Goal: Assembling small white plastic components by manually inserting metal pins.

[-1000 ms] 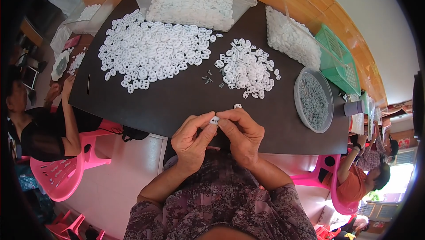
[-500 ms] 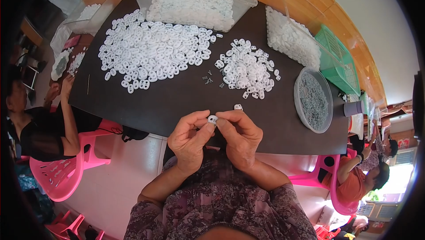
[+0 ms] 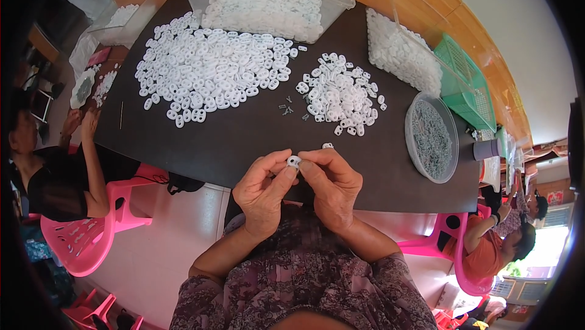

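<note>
Between my fingertips sits a small white oval plastic piece with two holes point(image 3: 294, 162). My left hand point(image 3: 261, 193) pinches it from the left with thumb and forefinger. My right hand point(image 3: 332, 188) closes on its right side; whether those fingers also hold a tiny metal part is hidden. Just past my right knuckles lies another white piece point(image 3: 328, 146), partly covered. Farther off are a smaller heap of white pieces point(image 3: 341, 95) and a few loose grey metal bits point(image 3: 286, 109). A big heap of similar pieces point(image 3: 210, 71) spreads to the left.
Clear bins of white pieces point(image 3: 265, 1) point(image 3: 402, 49) stand along the far edge. At right are a round tub of small metal parts point(image 3: 454, 141), a green basket point(image 3: 472, 101) and a grey cup point(image 3: 485, 149). A co-worker point(image 3: 55, 171) sits at left, another point(image 3: 487, 251) at right.
Both hands stay pinched on the white piece, which has shifted very slightly up and right. The right hand covers more of the loose piece beyond it. The left co-worker's hands moved a little.
</note>
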{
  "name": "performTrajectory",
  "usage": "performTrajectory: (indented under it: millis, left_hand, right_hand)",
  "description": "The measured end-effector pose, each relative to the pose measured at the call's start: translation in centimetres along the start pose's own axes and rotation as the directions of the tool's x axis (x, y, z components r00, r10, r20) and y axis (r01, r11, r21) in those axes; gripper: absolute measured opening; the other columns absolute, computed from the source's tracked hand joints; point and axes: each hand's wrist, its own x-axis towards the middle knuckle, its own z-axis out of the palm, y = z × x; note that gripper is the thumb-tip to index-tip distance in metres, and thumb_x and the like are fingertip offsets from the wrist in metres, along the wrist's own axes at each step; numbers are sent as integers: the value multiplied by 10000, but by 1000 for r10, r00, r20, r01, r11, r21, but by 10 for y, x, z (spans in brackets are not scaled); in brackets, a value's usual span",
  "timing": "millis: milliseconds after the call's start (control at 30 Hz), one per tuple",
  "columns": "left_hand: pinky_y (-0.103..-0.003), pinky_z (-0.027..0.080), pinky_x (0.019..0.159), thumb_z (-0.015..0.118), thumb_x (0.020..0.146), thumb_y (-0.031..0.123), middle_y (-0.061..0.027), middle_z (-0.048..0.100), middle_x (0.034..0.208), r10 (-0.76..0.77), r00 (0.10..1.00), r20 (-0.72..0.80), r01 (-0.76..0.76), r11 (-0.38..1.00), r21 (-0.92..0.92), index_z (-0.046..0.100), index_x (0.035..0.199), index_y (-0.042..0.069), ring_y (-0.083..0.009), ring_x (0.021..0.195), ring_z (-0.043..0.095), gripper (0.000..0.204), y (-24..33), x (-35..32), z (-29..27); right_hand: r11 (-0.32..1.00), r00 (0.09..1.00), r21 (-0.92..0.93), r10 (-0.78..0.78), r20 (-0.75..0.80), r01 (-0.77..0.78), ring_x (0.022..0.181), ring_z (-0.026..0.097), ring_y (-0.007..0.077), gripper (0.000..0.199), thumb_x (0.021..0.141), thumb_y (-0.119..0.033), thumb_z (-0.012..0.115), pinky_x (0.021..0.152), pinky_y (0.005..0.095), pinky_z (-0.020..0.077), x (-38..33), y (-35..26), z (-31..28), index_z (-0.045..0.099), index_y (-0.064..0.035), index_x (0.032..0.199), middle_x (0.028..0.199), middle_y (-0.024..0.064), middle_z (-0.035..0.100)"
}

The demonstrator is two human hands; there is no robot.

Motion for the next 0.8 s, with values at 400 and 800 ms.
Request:
performTrajectory:
  millis: [400,800]
  left_hand:
    - [-236,492,794,600,889,1,-68,647,960,-35,999,-7,35,999,28,626,1108,-47,-108,854,601,225,6,3,-1]
    - [-208,452,803,603,902,42,-33,621,958,-9,996,84,3,997,78,627,1133,-35,-83,859,562,244,6,5,-5]
  right_hand:
    - [920,949,-273,-228,217,283,757,562,108,268,788,55,677,646,225,474,8,1,-11,625,5,1046,928,66,590]
    - [881,933,-327,-276,229,341,743,550,126,324,729,72,708,617,228,473,6,2,-11,639,0,1037,914,71,614]
